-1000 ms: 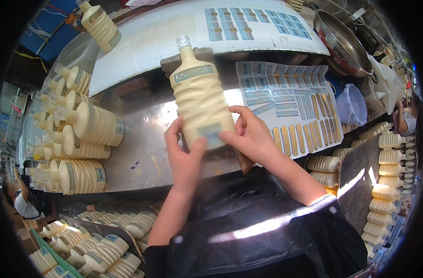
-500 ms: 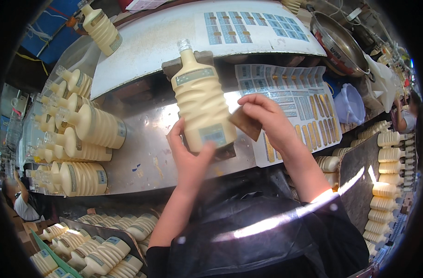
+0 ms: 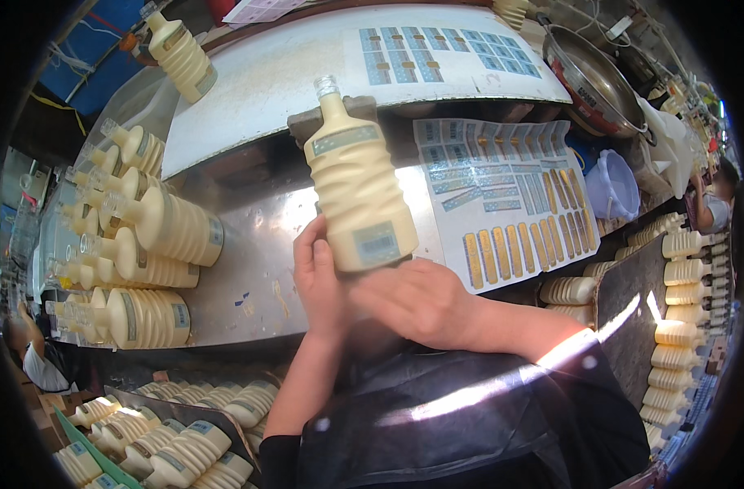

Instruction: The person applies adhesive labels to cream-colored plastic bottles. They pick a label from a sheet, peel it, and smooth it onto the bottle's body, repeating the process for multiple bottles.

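Observation:
A cream bottle with rippled sides and a clear neck lies in front of me, its neck resting in a grey-brown cradle. It bears a blue-grey label near the shoulder and another near the base. My left hand is closed at the bottle's lower left edge, fingers curled against its side. At the base, my right hand reaches across toward the left palm; its fingers are blurred and partly hidden. No brown square piece shows now. Beside the bottle lies a sheet of blue and gold labels.
Several cream bottles are stacked at the left, and one lies on the white board. More fill a box at lower left and rows at right. A metal pan and a lilac bucket stand right.
My right hand has moved left and down to the bottle's base, and the brown square piece it held is out of sight. My left thumb has left the bottle's front.

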Motion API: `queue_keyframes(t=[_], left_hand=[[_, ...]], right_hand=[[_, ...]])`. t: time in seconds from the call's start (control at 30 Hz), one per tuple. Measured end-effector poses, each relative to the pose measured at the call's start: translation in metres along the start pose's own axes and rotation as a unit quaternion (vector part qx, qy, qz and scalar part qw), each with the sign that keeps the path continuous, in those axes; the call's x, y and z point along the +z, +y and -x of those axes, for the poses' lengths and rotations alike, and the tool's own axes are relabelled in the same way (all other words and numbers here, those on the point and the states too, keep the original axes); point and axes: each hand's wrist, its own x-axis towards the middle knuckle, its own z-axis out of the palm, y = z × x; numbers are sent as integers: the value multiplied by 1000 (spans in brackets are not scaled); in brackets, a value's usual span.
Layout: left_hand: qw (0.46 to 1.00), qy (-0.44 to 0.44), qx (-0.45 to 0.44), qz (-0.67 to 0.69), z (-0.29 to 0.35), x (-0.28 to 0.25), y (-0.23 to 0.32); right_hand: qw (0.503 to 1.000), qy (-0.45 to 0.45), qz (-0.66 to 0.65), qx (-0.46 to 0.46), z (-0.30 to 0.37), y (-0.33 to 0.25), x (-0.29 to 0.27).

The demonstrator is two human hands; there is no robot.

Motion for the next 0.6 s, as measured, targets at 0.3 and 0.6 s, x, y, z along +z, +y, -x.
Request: queue_keyframes(t=[0.3, 0.6], left_hand=[[921, 53, 135, -362, -3, 25, 0], [985, 44, 71, -149, -6, 14, -6]], right_hand=[[917, 55, -19, 395, 13, 24, 4], [981, 70, -29, 178, -7, 20, -10]])
